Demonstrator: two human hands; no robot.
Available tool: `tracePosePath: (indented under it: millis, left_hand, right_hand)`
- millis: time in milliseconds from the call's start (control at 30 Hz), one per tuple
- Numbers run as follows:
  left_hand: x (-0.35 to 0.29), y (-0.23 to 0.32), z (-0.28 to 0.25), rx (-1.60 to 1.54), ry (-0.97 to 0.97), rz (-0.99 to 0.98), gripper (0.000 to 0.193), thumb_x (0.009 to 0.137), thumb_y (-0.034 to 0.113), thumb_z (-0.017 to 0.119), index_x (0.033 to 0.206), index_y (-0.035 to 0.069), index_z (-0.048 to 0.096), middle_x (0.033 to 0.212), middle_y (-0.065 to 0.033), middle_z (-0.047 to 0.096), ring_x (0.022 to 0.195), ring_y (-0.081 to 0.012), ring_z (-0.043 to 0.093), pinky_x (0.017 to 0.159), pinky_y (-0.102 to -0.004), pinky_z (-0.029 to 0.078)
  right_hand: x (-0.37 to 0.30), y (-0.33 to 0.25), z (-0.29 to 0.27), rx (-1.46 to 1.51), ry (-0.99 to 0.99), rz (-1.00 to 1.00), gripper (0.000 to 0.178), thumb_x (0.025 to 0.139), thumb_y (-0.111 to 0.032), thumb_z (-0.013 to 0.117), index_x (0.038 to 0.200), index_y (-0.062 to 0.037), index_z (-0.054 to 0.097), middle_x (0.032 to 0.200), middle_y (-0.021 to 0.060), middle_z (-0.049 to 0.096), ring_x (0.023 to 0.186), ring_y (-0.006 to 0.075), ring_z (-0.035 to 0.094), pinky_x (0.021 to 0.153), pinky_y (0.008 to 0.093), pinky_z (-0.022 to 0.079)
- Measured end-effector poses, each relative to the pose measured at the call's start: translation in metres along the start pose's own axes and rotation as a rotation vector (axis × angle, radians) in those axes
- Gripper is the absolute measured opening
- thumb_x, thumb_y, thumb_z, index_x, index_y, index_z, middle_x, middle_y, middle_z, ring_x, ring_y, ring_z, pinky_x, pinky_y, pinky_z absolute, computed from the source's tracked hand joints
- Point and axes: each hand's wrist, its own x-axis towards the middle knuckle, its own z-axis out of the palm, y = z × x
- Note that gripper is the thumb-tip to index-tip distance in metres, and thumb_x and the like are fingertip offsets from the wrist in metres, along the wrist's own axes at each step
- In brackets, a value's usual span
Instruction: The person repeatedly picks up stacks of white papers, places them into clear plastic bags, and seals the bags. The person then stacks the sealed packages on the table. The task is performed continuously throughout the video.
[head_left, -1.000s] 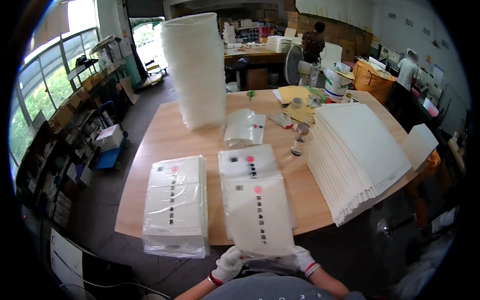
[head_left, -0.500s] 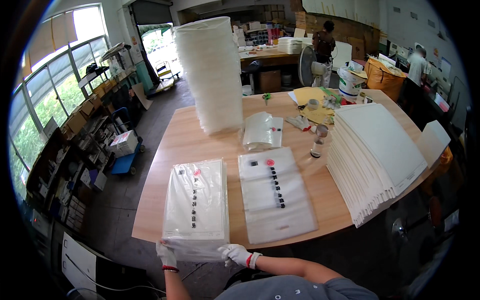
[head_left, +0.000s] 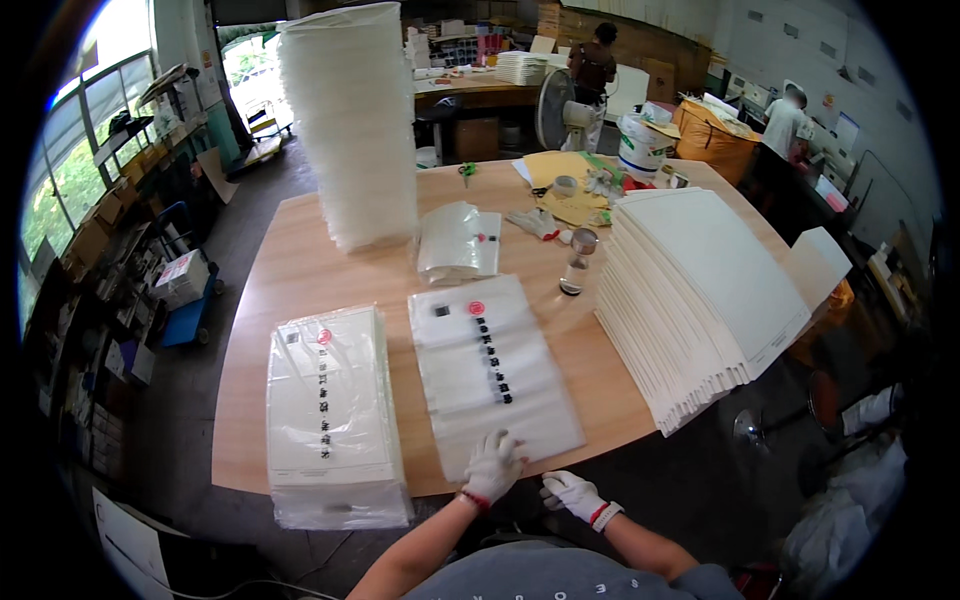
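Note:
My left hand (head_left: pixel 493 465), in a white glove, rests at the lower edge of a flat pile of frosted plastic bags (head_left: pixel 500 370) with its fingers apart. My right hand (head_left: pixel 572 495), also gloved, hangs just off the table's front edge, right of the left one. Its fingers point left, loosely spread, with nothing seen in them. Left of the bags lies a stack of bagged white sheets (head_left: pixel 330 400), its clear plastic hanging over the table edge; neither hand touches it. A smaller heap of folded plastic bags (head_left: pixel 455 245) sits behind the flat pile.
A tall white stack (head_left: pixel 355 130) rises at the table's back left. Large white folders (head_left: pixel 690 290) are piled on the right, near a glass bottle (head_left: pixel 576 265). Scissors (head_left: pixel 467 173), yellow sheets and a white bucket (head_left: pixel 643 145) stand farther back. Two people work beyond, near a fan (head_left: pixel 553 110).
Both hands have let go of the left stack's plastic bag and moved right. My left hand is now at the flat bags. The view has shifted, so the table appears farther left.

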Motion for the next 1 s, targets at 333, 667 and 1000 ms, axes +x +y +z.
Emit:
tracePosePath:
  millis: [333,667,1000]
  left_hand:
    - [0.055,-0.039,0.02,-0.175,-0.266,-0.17,0.014,0.077,0.02,0.056,0.082,0.009,0.062,0.079,-0.0119,0.063,0.078,-0.0298,0.058,0.074,-0.0381,0.044]
    - [0.101,-0.102,0.011,-1.2,-0.12,-0.558,0.008,0.085,0.007,0.045,0.078,0.008,0.048,0.07,-0.0037,0.054,0.064,-0.0158,0.053,0.061,-0.028,0.044]
    - [0.166,-0.036,-0.033,-0.948,-0.306,-0.494,0.025,0.083,0.005,0.053,0.108,0.002,0.048,0.086,-0.0066,0.061,0.072,-0.0097,0.056,0.057,-0.0208,0.042]
  right_hand:
    - [0.016,-0.025,-0.01,0.221,-0.109,-0.124,0.03,0.09,-0.028,0.051,0.108,-0.0034,0.051,0.084,0.0026,0.054,0.062,0.0081,0.048,0.053,0.0211,0.04]
    - [0.052,-0.074,0.005,-0.755,0.743,-0.404,0.025,0.076,-0.021,0.064,0.091,-0.0012,0.06,0.08,0.0067,0.06,0.079,0.028,0.058,0.075,0.0395,0.045]
    - [0.121,-0.097,0.044,-0.969,0.514,-0.583,0.05,0.079,-0.02,0.056,0.125,-0.0045,0.041,0.118,0.0204,0.047,0.111,0.035,0.045,0.09,0.0417,0.038]
